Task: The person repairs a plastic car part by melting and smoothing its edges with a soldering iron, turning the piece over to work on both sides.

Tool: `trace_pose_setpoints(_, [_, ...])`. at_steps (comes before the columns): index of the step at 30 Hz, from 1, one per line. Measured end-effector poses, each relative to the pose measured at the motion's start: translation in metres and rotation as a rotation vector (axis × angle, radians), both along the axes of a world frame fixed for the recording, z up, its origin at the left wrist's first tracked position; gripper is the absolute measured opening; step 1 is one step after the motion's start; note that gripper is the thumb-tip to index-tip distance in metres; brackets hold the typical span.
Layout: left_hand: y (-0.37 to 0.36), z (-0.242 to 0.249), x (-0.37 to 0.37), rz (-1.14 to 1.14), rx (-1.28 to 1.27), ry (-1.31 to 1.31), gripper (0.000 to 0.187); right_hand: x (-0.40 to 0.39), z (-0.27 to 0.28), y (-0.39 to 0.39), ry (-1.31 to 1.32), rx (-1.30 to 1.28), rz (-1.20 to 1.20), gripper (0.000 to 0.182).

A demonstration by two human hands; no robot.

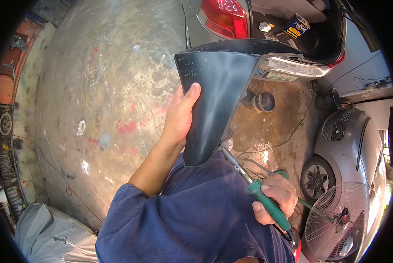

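My left hand (181, 111) grips the side edge of a black plastic car bumper (214, 87). Its thumb lies on the outer face and the fingers are hidden behind. The bumper's lower end rests close against my dark blue shirt (183, 210). In my right hand (277, 197) is a soldering iron (271, 208) with a green handle, the fingers wrapped round it. Its metal shaft points up and left, and the tip sits right at the bumper's lower right edge. A cord leaves the handle's bottom end.
Behind the bumper stands a car with its trunk open and a red tail light (225, 17). A small box (297, 26) lies in the trunk. A bucket (263, 101) is on the stained floor (108, 87). A fan (337, 221) and a silver car (350, 144) are at the right.
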State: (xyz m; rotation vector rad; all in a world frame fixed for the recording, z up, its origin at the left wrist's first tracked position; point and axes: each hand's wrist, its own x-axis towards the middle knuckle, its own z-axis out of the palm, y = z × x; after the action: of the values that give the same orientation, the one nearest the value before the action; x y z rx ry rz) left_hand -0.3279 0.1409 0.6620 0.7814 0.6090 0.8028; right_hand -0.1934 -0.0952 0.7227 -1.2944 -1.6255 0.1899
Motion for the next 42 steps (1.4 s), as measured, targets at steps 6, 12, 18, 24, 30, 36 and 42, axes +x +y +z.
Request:
trace_pose_setpoints(6, [-0.001, 0.002, 0.001, 0.002, 0.026, -0.015, 0.047, 0.0, 0.001, -0.002, -0.002, -0.008, -0.015, 0.04])
trace_pose_setpoints(12, [-0.001, -0.001, 0.001, 0.019, 0.062, -0.001, 0.048, 0.0, 0.001, -0.002, -0.014, -0.009, -0.023, 0.039])
trace_pose_setpoints(18, [-0.003, 0.003, 0.0, 0.016, 0.097, -0.03, 0.054, 0.001, 0.0, -0.003, -0.019, -0.008, -0.026, 0.04])
trace_pose_setpoints(24, [-0.007, 0.01, -0.002, 0.039, 0.187, 0.004, 0.056, 0.001, -0.001, -0.004, -0.023, -0.012, -0.024, 0.042])
trace_pose_setpoints(30, [-0.007, 0.015, -0.002, 0.041, 0.236, 0.007, 0.055, 0.002, -0.003, -0.004, -0.014, -0.003, -0.019, 0.043])
trace_pose_setpoints(36, [0.003, -0.002, 0.0, 0.033, 0.041, 0.01, 0.047, 0.02, -0.002, -0.02, 0.165, 0.12, -0.001, 0.045])
trace_pose_setpoints(42, [0.019, -0.04, 0.0, -0.099, -0.23, -0.069, 0.046, 0.004, -0.009, -0.029, 0.692, 0.099, -0.3, 0.047])
